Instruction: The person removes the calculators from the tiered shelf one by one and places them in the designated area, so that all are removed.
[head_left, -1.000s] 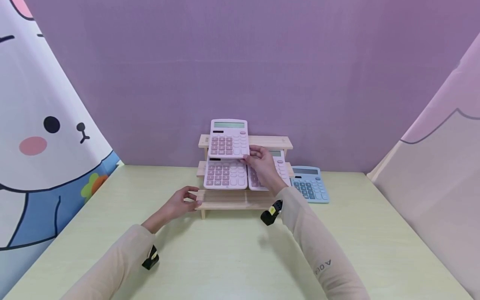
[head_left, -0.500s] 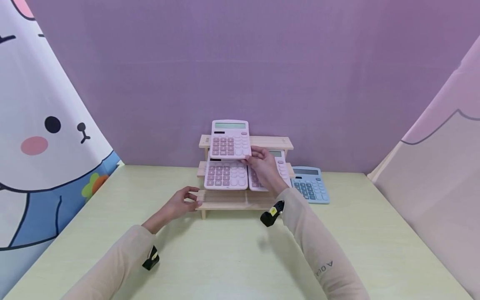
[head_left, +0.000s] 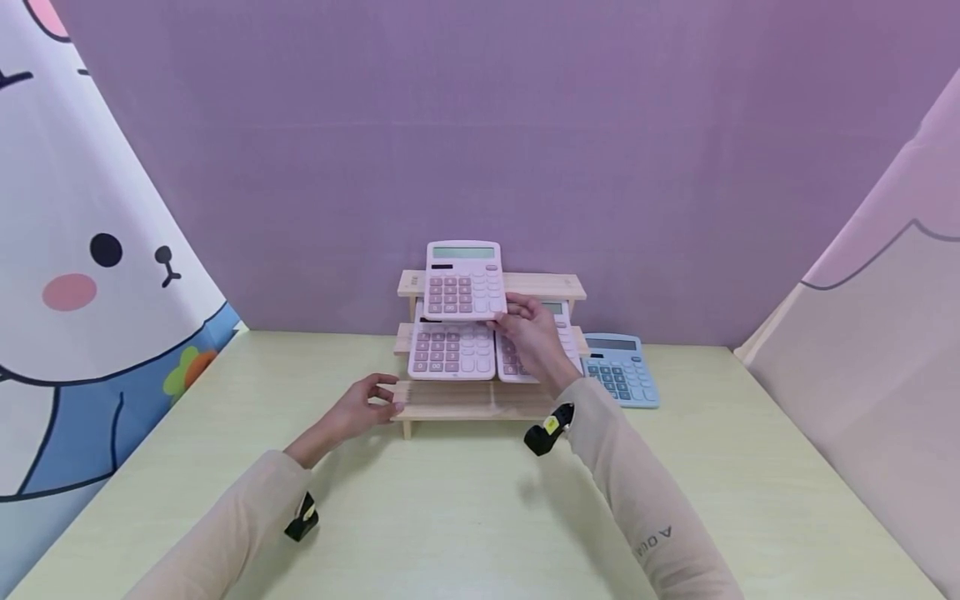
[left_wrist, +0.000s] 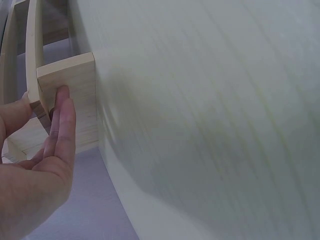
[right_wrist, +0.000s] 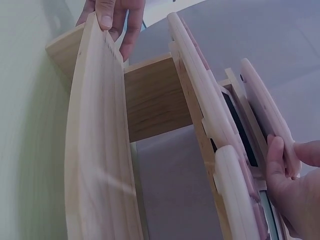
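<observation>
A three-tier wooden stand [head_left: 450, 400] rises in steps at the back of the table. My left hand [head_left: 362, 408] grips the left end of its lowest shelf, thumb on top and fingers at the underside in the left wrist view. My right hand [head_left: 534, 342] pinches the lower right corner of a pink calculator [head_left: 465, 282], which overlaps the top tier in the head view. Side by side on the middle tier lean two more pink calculators, a left one [head_left: 452, 352] and a right one [head_left: 566, 333]; the hand partly covers the right one.
A blue calculator [head_left: 621, 371] lies tilted right behind the stand's right side. Behind the table [head_left: 450, 508] hangs a purple backdrop [head_left: 480, 150]. Printed cloth with a cartoon figure [head_left: 105, 358] stands along the left side, and another cloth panel [head_left: 877, 350] along the right.
The pink calculator in my right hand has shifted slightly to the right and down over the top tier. My left hand has stayed on the stand.
</observation>
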